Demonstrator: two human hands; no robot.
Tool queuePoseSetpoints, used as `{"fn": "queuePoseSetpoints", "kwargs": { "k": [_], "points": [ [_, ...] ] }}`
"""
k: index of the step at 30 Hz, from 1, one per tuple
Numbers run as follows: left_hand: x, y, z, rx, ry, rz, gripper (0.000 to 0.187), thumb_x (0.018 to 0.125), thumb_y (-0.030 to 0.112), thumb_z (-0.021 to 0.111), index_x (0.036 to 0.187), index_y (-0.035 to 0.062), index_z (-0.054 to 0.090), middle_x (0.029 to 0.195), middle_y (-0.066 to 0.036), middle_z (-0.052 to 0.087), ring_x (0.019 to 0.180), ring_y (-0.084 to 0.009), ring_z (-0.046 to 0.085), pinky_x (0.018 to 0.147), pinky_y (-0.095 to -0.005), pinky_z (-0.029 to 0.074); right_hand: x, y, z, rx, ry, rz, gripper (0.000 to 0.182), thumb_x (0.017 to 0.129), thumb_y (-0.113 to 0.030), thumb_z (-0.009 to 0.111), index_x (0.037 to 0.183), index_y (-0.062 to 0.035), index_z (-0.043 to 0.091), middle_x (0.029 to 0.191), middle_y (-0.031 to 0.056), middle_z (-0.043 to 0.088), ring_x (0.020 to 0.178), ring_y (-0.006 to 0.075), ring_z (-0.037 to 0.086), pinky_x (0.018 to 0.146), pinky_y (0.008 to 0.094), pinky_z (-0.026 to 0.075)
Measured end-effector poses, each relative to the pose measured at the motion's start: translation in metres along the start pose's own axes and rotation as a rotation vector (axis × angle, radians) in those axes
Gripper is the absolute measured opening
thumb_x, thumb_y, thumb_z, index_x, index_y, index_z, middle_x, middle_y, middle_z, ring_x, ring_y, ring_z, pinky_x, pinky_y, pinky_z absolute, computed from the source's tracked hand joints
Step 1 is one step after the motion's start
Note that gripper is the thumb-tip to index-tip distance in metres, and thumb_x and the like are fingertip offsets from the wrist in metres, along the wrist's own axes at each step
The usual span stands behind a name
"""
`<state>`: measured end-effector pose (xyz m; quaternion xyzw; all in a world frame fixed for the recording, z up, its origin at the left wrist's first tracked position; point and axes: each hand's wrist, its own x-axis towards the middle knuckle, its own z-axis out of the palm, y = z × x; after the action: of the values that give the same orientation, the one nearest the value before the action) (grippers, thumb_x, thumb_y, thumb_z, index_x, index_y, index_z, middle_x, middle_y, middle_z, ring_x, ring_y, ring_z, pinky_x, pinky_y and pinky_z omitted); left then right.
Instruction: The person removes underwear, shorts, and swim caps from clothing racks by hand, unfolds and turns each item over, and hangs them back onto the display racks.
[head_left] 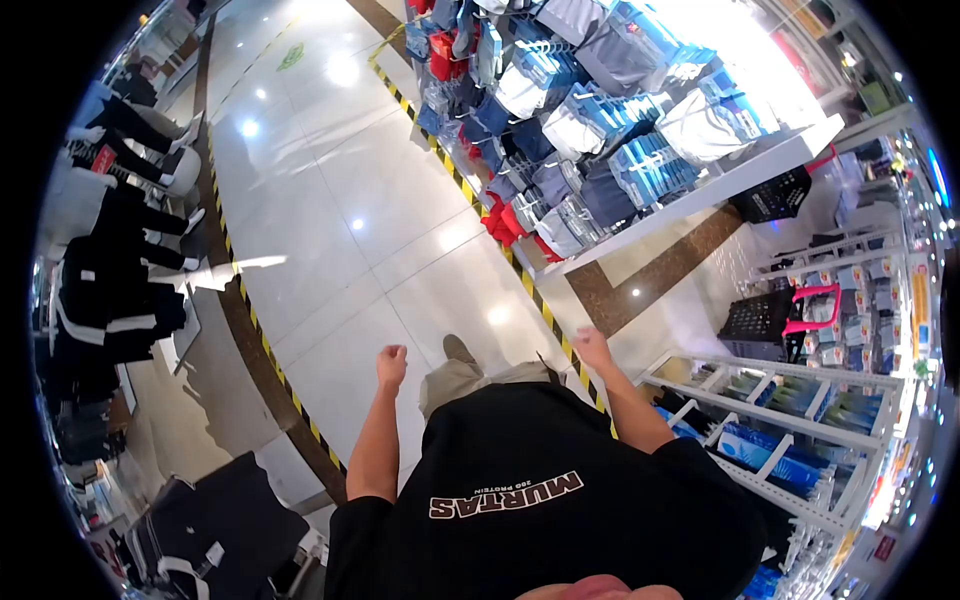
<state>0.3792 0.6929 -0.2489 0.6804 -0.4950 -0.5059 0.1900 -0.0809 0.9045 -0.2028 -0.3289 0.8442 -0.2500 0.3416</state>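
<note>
My left hand [392, 368] is held out in front of me over the pale tiled floor [340, 240], its fingers curled into a loose fist. My right hand [592, 347] is raised at the other side, also curled, above the yellow-and-black floor tape [545, 312]. Nothing shows in either hand, and neither touches anything. Between them, one brown shoe [458, 349] pokes out beyond my beige trousers [450, 386].
Ahead on the right, a display rack [690, 205] carries packaged garments. Black baskets [758, 318] with pink handles stand near a white shelf unit [770, 405]. Dark clothes [100, 290] and seated mannequins [140, 130] line the left. A dark shirt [230, 525] hangs nearby at lower left.
</note>
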Motion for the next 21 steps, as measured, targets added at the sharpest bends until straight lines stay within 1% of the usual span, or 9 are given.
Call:
{"fn": "queuePoseSetpoints", "kwargs": {
  "k": [1,3,5,8,11,14,15,17,21],
  "points": [
    [0.011,0.015,-0.005,-0.033,-0.022,0.028,0.029,0.09,0.022,0.065,0.097,-0.0052,0.068,0.077,-0.012,0.069,0.069,-0.0174,0.064,0.064,-0.0335,0.052,0.011,-0.038,-0.005,0.059,0.022,0.061,0.047,0.083,-0.018,0.073,0.122,0.0002,0.055,0.093,0.014,0.069,0.084,0.0202,0.066,0.076,0.035,0.053],
    [0.028,0.035,-0.013,-0.026,-0.052,0.058,0.027,0.09,0.022,0.064,0.096,-0.0047,0.067,0.075,-0.011,0.068,0.066,-0.0166,0.063,0.061,-0.0327,0.051,0.046,-0.066,-0.004,0.119,0.17,-0.051,0.061,0.083,-0.017,0.074,0.135,-0.0013,0.045,0.093,0.0121,0.069,0.087,0.0185,0.064,0.079,0.0336,0.052],
    [0.048,0.036,-0.019,0.003,-0.088,0.072,0.026,0.091,0.021,0.065,0.095,-0.0044,0.067,0.073,-0.01,0.067,0.065,-0.016,0.062,0.059,-0.032,0.05,0.062,-0.117,-0.027,0.106,0.27,-0.084,0.066,0.084,-0.017,0.073,0.138,-0.0007,0.04,0.104,0.0136,0.066,0.087,0.0199,0.064,0.08,0.0332,0.051],
    [0.066,0.0,-0.022,0.068,-0.142,0.048,0.026,0.09,0.022,0.065,0.093,-0.0042,0.067,0.072,-0.009,0.067,0.061,-0.0158,0.062,0.057,-0.0317,0.049,0.075,-0.179,-0.064,0.296,0.415,-0.091,0.067,0.085,-0.017,0.073,0.139,0.0013,0.04,0.119,0.0175,0.06,0.096,0.0213,0.062,0.084,0.0341,0.051],
    [0.054,-0.026,-0.026,0.091,-0.196,-0.048,0.026,0.088,0.022,0.066,0.09,-0.0037,0.067,0.071,-0.009,0.067,0.057,-0.0165,0.061,0.056,-0.0321,0.05,0.079,-0.231,-0.098,0.19,0.643,-0.225,0.071,0.086,-0.019,0.07,0.143,0.0024,0.035,0.133,0.0252,0.049,0.12,0.0354,0.053,0.104,0.0427,0.041],
    [0.04,-0.042,-0.036,0.163,-0.23,-0.162,0.027,0.087,0.024,0.067,0.089,-0.0038,0.068,0.072,-0.009,0.068,0.06,-0.0165,0.063,0.057,-0.0318,0.051,0.074,-0.288,-0.127,-0.015,0.891,-0.37,0.072,0.086,-0.018,0.07,0.144,0.0037,0.034,0.14,0.0281,0.042,0.132,0.0408,0.04,0.112,0.0456,0.031],
    [0.035,-0.041,-0.04,0.17,-0.233,-0.205,0.028,0.086,0.024,0.067,0.089,-0.0038,0.069,0.072,-0.01,0.068,0.061,-0.0167,0.064,0.058,-0.0323,0.052,0.079,-0.295,-0.13,-0.038,0.939,-0.38,0.071,0.085,-0.017,0.07,0.143,0.0041,0.035,0.138,0.0274,0.044,0.131,0.0413,0.041,0.111,0.0459,0.031],
    [0.033,-0.037,-0.05,0.174,-0.205,-0.188,0.029,0.086,0.025,0.067,0.09,-0.0039,0.07,0.073,-0.01,0.068,0.06,-0.017,0.064,0.057,-0.0331,0.052,0.097,-0.305,-0.136,-0.076,1.033,-0.41,0.071,0.084,-0.015,0.072,0.142,0.0051,0.037,0.134,0.0259,0.046,0.127,0.0423,0.043,0.11,0.0463,0.031],
    [0.057,-0.013,-0.069,0.19,-0.153,-0.149,0.027,0.086,0.024,0.066,0.088,-0.0033,0.07,0.074,-0.009,0.068,0.059,-0.0165,0.062,0.054,-0.0313,0.051,0.14,-0.305,-0.137,-0.124,1.038,-0.308,0.071,0.082,-0.013,0.072,0.141,0.0044,0.036,0.136,0.0268,0.044,0.127,0.0431,0.043,0.109,0.0484,0.032]
  ]
}}
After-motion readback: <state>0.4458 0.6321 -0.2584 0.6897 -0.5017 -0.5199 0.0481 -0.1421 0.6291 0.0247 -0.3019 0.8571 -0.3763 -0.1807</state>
